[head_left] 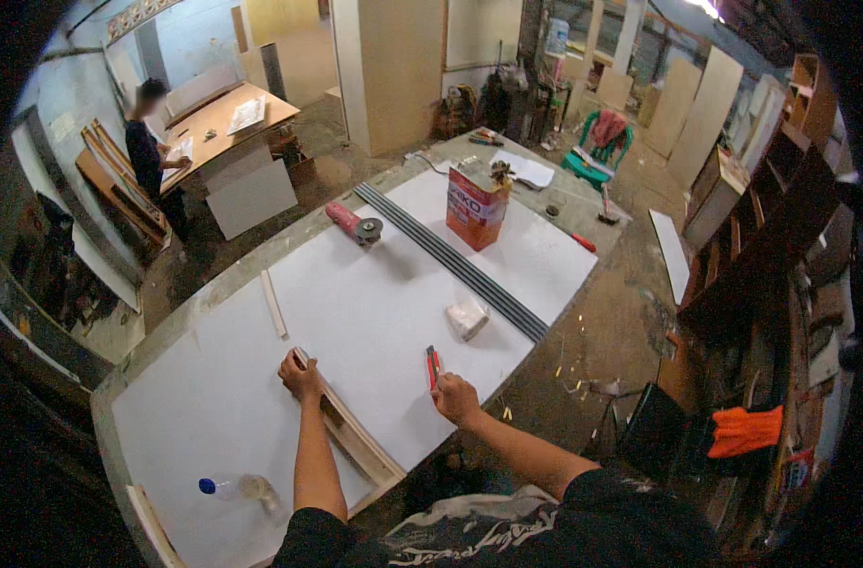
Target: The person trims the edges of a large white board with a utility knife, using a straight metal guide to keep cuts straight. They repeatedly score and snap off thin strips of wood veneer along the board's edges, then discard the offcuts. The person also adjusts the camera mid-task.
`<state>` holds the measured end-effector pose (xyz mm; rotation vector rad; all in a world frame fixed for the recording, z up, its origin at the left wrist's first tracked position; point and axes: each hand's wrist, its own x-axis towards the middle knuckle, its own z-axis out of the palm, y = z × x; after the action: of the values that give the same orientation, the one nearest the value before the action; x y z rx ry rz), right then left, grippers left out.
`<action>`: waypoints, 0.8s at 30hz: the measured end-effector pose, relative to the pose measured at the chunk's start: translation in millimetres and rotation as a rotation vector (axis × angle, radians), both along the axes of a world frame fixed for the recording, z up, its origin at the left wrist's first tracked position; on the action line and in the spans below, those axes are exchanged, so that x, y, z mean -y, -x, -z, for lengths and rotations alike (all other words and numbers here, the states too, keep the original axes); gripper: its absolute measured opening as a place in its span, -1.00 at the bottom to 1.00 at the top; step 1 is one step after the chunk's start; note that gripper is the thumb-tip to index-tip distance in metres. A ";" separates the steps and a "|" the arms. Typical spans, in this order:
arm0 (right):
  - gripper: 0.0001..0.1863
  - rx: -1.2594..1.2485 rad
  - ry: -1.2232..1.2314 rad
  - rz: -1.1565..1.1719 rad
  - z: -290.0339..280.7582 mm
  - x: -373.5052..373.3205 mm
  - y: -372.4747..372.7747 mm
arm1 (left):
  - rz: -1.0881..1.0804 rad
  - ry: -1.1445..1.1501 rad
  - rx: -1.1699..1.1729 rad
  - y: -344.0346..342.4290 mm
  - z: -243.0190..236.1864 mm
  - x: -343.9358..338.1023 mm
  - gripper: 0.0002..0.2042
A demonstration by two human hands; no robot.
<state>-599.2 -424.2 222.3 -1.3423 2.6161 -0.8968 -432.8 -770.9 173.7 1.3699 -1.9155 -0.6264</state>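
Note:
My left hand (302,377) is closed around the far end of a long pale wooden piece (360,437), which runs back toward my body on a white sheet (213,379). In my right hand (457,399) is a red and black utility knife (433,365), pointing away from me above the sheet. A thin pale strip (274,305) lies just beyond my left hand. Past the knife sits a small whitish block or bundle (466,320). A clear bottle with a blue cap (231,488) lies on its side left of my left forearm.
Across the sheet run dark grey ribbed strips (450,262), between a red angle grinder (354,224) and an orange-red tin (477,213). A red-handled screwdriver (584,243) lies near the right edge. Another person (147,142) stands at a far-left table. A green chair (597,151) stands beyond.

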 end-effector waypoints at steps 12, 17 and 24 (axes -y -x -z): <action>-0.77 -0.154 0.287 -0.023 37.5 0.2 7.0 | 0.130 0.012 -0.070 -10.3 13.6 -37.7 -0.22; -0.80 -0.148 0.232 -0.147 31.9 -4.2 7.5 | 0.317 -0.250 0.240 -60.5 -47.7 -162.9 -0.19; -0.82 -0.106 -0.023 -0.295 3.2 0.2 11.4 | 0.379 -0.045 0.461 -171.1 -78.8 -305.5 -0.22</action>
<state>-610.7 -424.4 219.1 -1.7527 2.3990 -0.7687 -261.7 -465.4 252.5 1.2643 -2.5822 -0.5647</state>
